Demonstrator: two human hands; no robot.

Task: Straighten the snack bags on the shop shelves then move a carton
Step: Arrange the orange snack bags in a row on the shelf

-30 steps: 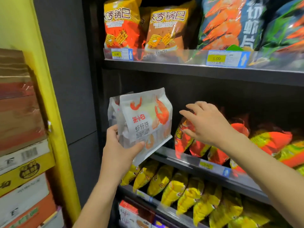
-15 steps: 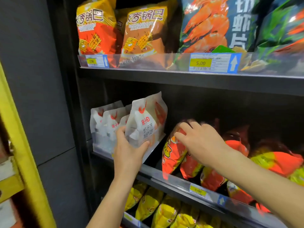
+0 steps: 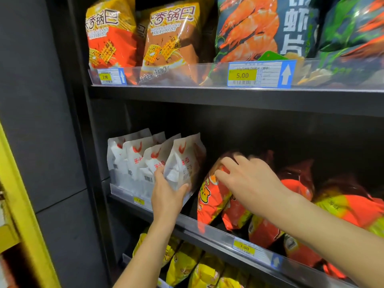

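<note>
My left hand (image 3: 167, 194) grips the bottom of a white snack bag with a red shrimp print (image 3: 185, 163), upright on the middle shelf (image 3: 218, 229) at the right end of a row of matching white bags (image 3: 133, 161). My right hand (image 3: 247, 179) rests on the top of a red-orange snack bag (image 3: 209, 200), fingers curled over its upper edge. More red and yellow-green bags (image 3: 342, 206) lean along the shelf to the right, partly hidden by my right forearm.
The top shelf holds orange rice-crust bags (image 3: 168, 36) and dark shrimp-chip bags (image 3: 268, 28) behind a clear lip with price tags (image 3: 257, 74). Yellow bags (image 3: 187, 265) fill the shelf below. A dark side panel (image 3: 52, 121) and a yellow frame (image 3: 22, 215) stand at left.
My left hand carried the white bag from in front of the shelf into the row of white bags. My right hand dropped onto the red-orange bag. The camera swung right, away from the stacked cartons.
</note>
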